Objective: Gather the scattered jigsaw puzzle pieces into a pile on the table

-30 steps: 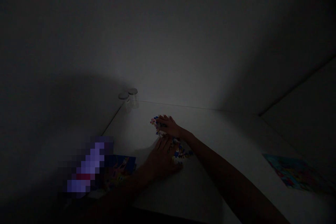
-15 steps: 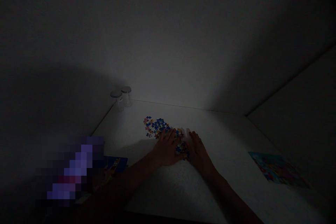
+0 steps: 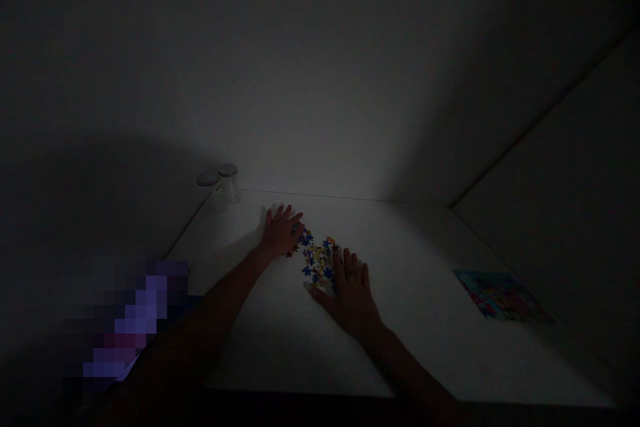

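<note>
A loose heap of jigsaw puzzle pieces [image 3: 316, 259], mostly blue and yellow with some red, lies on the white table between my hands. My left hand [image 3: 281, 232] rests at the heap's far left edge, fingers spread, its palm hiding some pieces. At the near right side, my right hand [image 3: 353, 287] lies flat with fingers apart and the thumb stretched left below the heap. Its fingertips touch or cover pieces on that edge. Neither hand grips a piece that I can see. The light is very dim.
Two clear jars [image 3: 230, 185] with lids stand at the back left corner by the wall. A colourful picture sheet [image 3: 503, 296] lies on the right. A blurred-out purple area [image 3: 135, 320] and a dark blue item, partly behind my left arm, are at the left.
My left hand has moved left and away to the far end of the heap. My right hand has shifted slightly left and nearer. The pieces are gathered into a tighter heap.
</note>
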`<action>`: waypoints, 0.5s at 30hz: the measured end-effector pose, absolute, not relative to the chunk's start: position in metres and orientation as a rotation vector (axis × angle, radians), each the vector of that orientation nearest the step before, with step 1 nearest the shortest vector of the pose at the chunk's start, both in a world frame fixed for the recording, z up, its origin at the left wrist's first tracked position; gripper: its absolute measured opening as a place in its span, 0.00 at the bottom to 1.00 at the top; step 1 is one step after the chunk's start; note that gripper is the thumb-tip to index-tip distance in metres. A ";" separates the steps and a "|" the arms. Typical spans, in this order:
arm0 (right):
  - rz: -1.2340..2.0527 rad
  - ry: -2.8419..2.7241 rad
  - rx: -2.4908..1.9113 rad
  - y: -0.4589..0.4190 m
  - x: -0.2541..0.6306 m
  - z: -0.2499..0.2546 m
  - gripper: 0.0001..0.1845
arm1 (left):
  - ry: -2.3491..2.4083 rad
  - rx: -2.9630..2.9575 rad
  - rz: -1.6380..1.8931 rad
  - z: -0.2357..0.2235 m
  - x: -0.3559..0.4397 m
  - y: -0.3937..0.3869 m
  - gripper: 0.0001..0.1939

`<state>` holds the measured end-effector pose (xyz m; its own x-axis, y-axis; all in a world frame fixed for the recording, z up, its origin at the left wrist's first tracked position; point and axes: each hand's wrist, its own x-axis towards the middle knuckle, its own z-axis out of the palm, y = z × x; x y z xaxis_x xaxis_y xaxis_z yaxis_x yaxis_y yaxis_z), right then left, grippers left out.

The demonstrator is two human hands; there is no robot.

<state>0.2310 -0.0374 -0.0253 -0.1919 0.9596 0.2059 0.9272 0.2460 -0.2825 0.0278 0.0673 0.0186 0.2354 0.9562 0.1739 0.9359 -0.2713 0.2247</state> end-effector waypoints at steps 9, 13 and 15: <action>0.310 -2.321 -1.712 0.017 0.207 -0.007 0.54 | 1.884 2.425 0.386 0.005 0.002 0.058 0.29; 0.296 -2.368 -1.641 0.038 0.200 -0.005 0.50 | 1.891 2.438 0.405 0.003 0.001 0.040 0.30; 0.271 -2.396 -1.629 0.048 0.197 -0.005 0.46 | 1.895 2.442 0.412 0.002 0.001 0.030 0.31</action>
<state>0.1971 0.0482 -0.0045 -0.3548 0.9309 0.0865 0.8881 0.3645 -0.2800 0.0006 0.0304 0.0019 0.2263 0.9547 0.1932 0.9486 -0.2611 0.1787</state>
